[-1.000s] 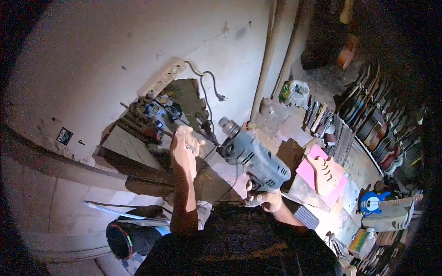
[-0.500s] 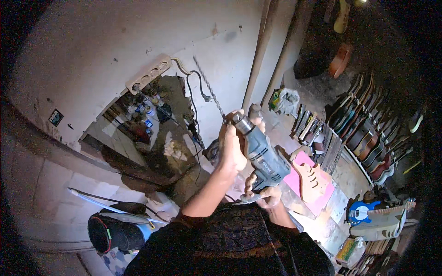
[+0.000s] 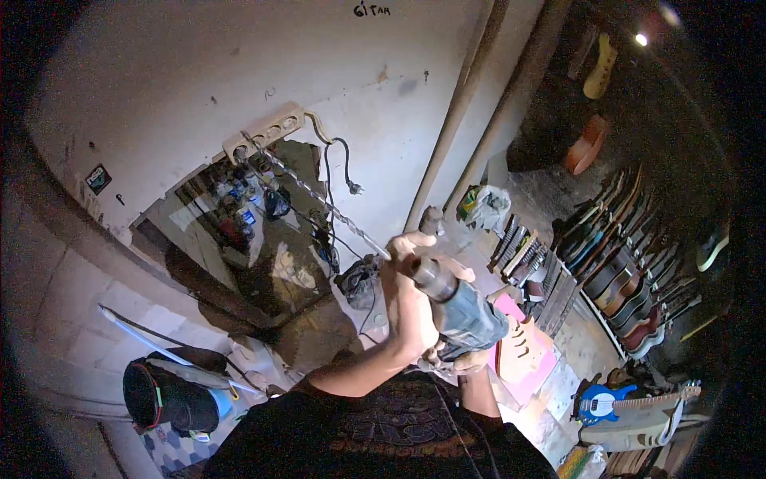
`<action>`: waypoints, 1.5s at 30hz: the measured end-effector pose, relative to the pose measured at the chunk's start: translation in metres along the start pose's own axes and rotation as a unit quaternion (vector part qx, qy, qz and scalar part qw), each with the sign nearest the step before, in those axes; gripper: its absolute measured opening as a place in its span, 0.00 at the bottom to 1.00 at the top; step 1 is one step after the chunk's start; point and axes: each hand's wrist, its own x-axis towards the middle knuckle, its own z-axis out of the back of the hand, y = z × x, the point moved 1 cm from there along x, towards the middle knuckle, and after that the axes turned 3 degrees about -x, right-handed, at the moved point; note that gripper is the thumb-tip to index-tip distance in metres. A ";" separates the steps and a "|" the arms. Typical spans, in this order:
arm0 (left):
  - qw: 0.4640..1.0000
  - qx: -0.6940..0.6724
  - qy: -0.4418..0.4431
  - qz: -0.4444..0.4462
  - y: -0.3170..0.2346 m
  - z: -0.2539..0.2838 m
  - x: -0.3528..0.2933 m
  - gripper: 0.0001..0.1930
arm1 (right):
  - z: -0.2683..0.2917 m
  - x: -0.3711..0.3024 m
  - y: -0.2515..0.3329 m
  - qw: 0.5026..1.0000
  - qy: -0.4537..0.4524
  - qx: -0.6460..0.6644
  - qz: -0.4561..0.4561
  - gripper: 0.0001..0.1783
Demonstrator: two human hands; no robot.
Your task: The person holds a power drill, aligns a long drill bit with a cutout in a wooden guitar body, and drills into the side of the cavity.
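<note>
A long twisted drill bit slants up and left from my left hand, whose fingers are closed round its lower end beside the drill's chuck. The blue-grey power drill lies tilted across my front, its metal chuck facing up and left. My right hand is wrapped round the drill's grip, partly hidden under its body. The bit's shank is covered by my left fingers, so I cannot tell whether it touches the chuck.
A pale guitar body lies on a pink sheet to the right. Farther right stand many guitars and a blue bass. A power strip hangs on the wall above a broken opening. A black bucket stands left.
The bit has swung left and lower, with its end farther from the chuck's axis. The drill and both hands have shifted slightly down, and the view has tilted.
</note>
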 end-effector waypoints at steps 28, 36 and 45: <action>0.999 0.051 0.012 0.014 -0.026 0.002 0.024 0.27 | 0.029 -0.009 -0.007 0.982 0.035 0.168 -0.078 0.46; 0.964 0.166 0.201 0.054 -0.039 -0.008 0.029 0.21 | 0.034 -0.007 -0.018 0.956 0.120 0.245 -0.106 0.41; 0.947 0.117 0.261 0.147 -0.055 -0.025 0.044 0.20 | 0.032 -0.006 -0.026 0.932 0.175 0.306 -0.083 0.41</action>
